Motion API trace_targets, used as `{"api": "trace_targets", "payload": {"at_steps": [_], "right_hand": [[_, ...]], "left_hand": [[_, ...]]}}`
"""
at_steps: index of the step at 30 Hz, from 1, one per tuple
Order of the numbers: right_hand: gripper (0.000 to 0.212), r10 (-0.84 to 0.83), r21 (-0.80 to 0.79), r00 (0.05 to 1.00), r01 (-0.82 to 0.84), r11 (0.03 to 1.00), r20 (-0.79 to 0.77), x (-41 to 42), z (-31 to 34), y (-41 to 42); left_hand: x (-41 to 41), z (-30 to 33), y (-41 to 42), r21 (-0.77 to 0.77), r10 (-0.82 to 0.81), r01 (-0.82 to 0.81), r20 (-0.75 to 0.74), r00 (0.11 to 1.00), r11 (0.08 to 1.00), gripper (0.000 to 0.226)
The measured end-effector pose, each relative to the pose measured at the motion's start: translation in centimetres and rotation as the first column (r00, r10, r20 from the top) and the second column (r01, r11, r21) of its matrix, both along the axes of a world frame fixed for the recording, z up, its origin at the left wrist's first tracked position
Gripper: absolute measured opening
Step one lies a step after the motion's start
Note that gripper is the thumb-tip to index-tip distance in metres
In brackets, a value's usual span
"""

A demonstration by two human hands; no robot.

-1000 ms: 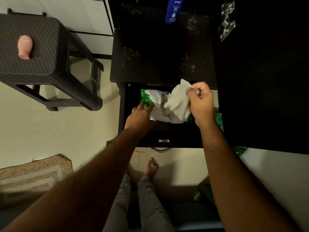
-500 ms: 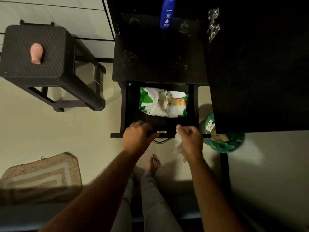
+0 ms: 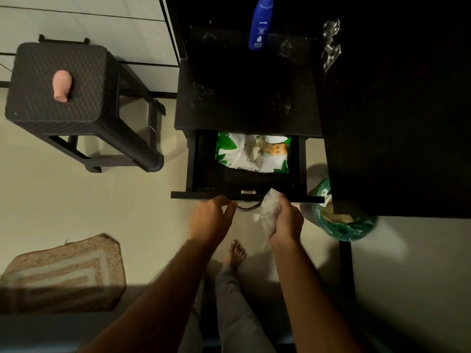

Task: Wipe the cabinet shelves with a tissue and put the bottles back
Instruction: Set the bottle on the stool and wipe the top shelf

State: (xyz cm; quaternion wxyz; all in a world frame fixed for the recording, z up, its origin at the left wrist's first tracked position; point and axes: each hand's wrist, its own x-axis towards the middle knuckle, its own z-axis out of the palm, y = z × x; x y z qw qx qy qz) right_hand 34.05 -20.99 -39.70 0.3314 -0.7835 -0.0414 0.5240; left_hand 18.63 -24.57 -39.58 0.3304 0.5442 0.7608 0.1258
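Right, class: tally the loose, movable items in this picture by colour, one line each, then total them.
Blue: 1, Nivea bottle
Pink: 1, small bottle
White: 1, tissue
White and green: 1, wipes pack
Green: 1, bin
Tan: 1, mat
Total: 6

A dark woven stool (image 3: 63, 82) stands at ten o'clock, with a small pink vase (image 3: 61, 85) lying on its side on the seat. A tan rug (image 3: 63, 273) lies on the pale floor (image 3: 63, 200) at eight o'clock. At three o'clock a green bin (image 3: 344, 225) sits half under an open dark door (image 3: 397, 123), which carries a metal hinge (image 3: 331, 44) near one o'clock.
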Motion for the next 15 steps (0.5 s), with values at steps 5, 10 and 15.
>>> {"api": "trace_targets", "payload": {"at_steps": [5, 10, 15], "right_hand": [[0.027, 0.031, 0.065, 0.999, -0.028, 0.997, -0.040, -0.4, 0.4, 4.3], [0.025, 0.076, 0.093, 0.997, -0.074, 0.993, -0.022, -1.1, 0.4, 8.1], [0.030, 0.096, 0.113, 0.981, -0.077, 0.991, -0.170, -2.0, 0.7, 11.0]], "left_hand": [[-0.6, 0.1, 4.2, -0.008, -0.021, 0.021, -0.001, 1.000, 1.000, 0.031], [-1.1, 0.2, 8.2, 0.036, -0.043, 0.045, -0.048, 0.998, 0.998, 0.030], [-1.8, -0.5, 10.7, 0.083, -0.108, 0.108, 0.000, 0.994, 0.991, 0.033]]}}
